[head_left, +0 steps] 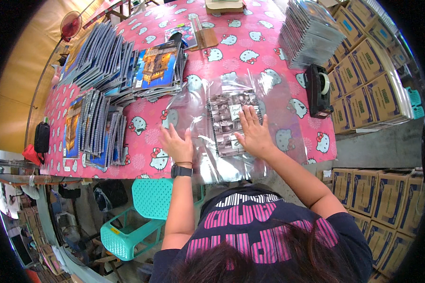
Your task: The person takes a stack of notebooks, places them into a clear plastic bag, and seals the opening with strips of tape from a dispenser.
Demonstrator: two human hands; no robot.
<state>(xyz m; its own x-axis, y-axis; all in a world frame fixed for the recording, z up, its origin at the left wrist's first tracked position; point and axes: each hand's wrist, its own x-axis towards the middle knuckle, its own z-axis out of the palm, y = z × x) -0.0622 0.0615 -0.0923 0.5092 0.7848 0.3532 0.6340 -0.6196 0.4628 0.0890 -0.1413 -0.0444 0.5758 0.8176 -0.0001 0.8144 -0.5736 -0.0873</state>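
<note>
A spiral notebook (224,123) with a black-and-white photo-collage cover lies in front of me on clear plastic film (281,137). My right hand (255,132) rests flat on the notebook's right side, fingers spread. At the left edge of the film is my left hand (177,145), its fingers apart and nothing in them; they look slightly blurred. The film spreads out past the notebook on both sides and shines with glare. Whether the notebook lies on top of the film or under a layer of it I cannot tell.
Piles of spiral notebooks (101,56) fill the left of the pink cartoon-print table (146,137). A tall wrapped stack (309,35) and a black tape dispenser (318,92) stand at the right. Cartons (366,89) line the right side; a green stool (132,236) stands below.
</note>
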